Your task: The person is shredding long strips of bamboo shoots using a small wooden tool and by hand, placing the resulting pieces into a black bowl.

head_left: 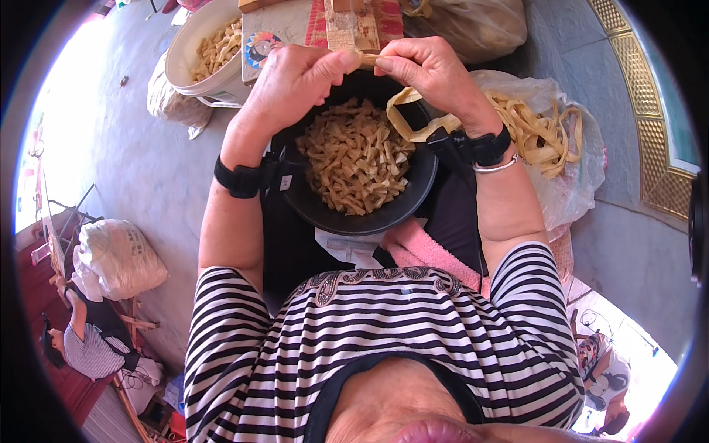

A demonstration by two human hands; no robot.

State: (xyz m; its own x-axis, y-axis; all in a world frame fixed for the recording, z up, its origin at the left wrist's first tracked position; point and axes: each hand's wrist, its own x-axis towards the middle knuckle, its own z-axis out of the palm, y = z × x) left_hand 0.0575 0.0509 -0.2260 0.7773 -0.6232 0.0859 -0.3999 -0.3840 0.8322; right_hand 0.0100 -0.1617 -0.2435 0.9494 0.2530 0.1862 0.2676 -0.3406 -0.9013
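Above the far rim of a black basin [417, 203], my left hand [299, 77] and my right hand [428, 70] are close together. Fingers of both pinch a flat, pale yellow strip [402, 125] that looks like tofu skin. Its short stretch runs between my fingertips, and the long tail loops down under my right hand over the basin. Inside the basin lies a heap of short, knotted-looking tan pieces [354, 159]. Just beyond my fingers stands a wooden block [351, 29] on a red and grey surface. Each wrist wears a black strap.
At the far left, a white bucket [181, 63] holds more tan pieces. Right of the basin, long strips [543, 136] lie on a clear plastic bag [580, 188]. A full plastic bag [473, 26] sits at the back. A pink towel [428, 255] covers my lap. Other people [92, 343] are at the edges.
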